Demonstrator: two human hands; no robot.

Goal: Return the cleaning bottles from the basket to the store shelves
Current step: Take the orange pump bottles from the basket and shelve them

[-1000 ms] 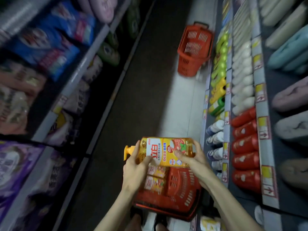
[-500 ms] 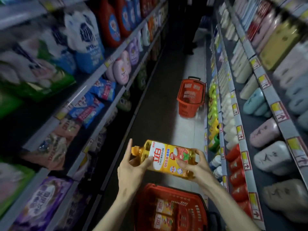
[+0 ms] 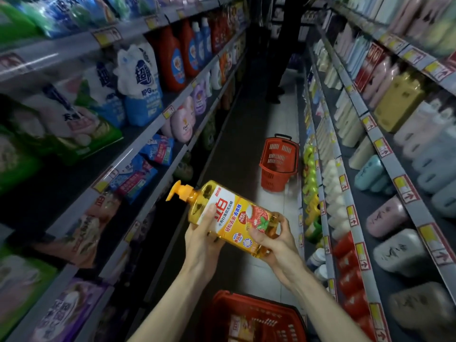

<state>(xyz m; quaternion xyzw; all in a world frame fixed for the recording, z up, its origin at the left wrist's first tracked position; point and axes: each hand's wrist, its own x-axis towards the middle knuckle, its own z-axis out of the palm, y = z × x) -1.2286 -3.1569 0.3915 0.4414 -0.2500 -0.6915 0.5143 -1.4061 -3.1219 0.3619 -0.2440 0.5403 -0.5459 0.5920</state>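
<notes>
My left hand (image 3: 201, 245) and right hand (image 3: 277, 244) grip the yellow bottle (image 3: 232, 215) above the basket (image 3: 249, 308) (dim aisle (image 3: 276, 124), packed shelves (image 3: 138, 144)).

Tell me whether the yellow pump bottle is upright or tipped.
Tipped: the yellow pump bottle lies slanted, pump toward upper left, held between left hand and right hand.

Aisle floor (image 3: 237, 134) is left open between left shelves (image 3: 138, 141) and right shelves (image 3: 353, 215), both tightly stocked. Passage is narrowed by far basket (image 3: 278, 161), set against the right shelves. Near basket (image 3: 246, 299) is placed below pump bottle (image 3: 232, 218), which is gripped by left hand (image 3: 202, 240) and right hand (image 3: 274, 243). Far end is partly blocked by standing person (image 3: 276, 70).
</notes>
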